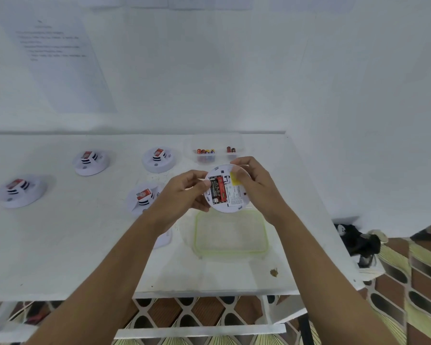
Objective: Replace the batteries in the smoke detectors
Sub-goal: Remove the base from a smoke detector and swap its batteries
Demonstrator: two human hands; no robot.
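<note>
Grip: left hand, right hand hold smoke detector | batteries exposed

White round smoke detector — underside up, compartment open; red batteries seated inside.
</note>
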